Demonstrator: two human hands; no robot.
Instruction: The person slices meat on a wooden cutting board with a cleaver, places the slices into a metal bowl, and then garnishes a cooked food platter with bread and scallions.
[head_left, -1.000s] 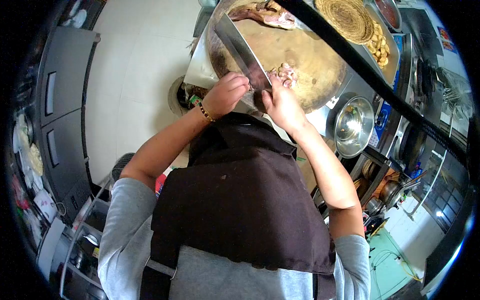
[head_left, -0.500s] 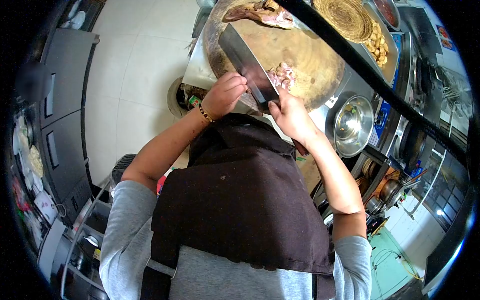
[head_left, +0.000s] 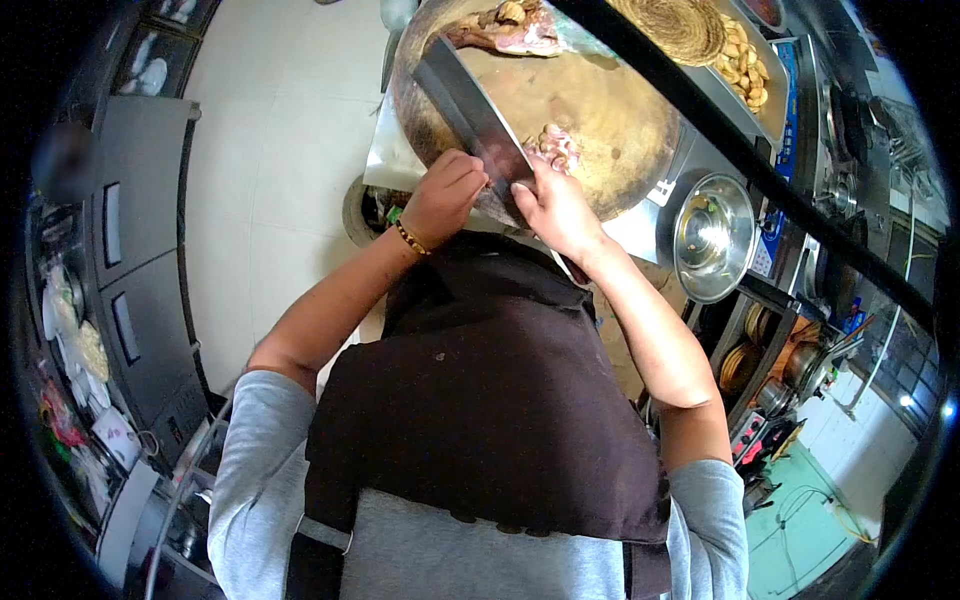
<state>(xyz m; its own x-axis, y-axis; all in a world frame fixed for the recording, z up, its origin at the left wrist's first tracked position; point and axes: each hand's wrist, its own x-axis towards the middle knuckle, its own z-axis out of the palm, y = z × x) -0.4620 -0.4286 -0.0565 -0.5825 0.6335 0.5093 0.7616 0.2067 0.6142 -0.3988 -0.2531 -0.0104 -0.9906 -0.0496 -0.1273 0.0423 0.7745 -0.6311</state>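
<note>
My right hand (head_left: pixel 562 212) grips a wide cleaver (head_left: pixel 470 105), thumb and finger pressed against the blade near the handle. The blade slants over the near left part of a round wooden chopping block (head_left: pixel 615 125). Close to the left side of the blade, my left hand (head_left: pixel 445 197) is closed, fingers curled and pinched; whatever they hold is hidden. A small heap of sliced pinkish meat (head_left: pixel 555 148) lies just right of the blade. Farther back on the block is a larger piece of meat (head_left: pixel 515 32) with brown skin.
A shiny metal bowl (head_left: pixel 712 240) stands right of the block. Behind it are a tray of yellowish-brown pieces (head_left: pixel 742 65) and a round woven mat (head_left: pixel 672 28). A dark strap (head_left: pixel 740 150) crosses the view. A bin (head_left: pixel 365 208) sits below the block at left.
The view has shifted slightly, so the block and bowl appear moved. Both hands and the cleaver keep nearly the same pose, and the meat heap looks much the same.
</note>
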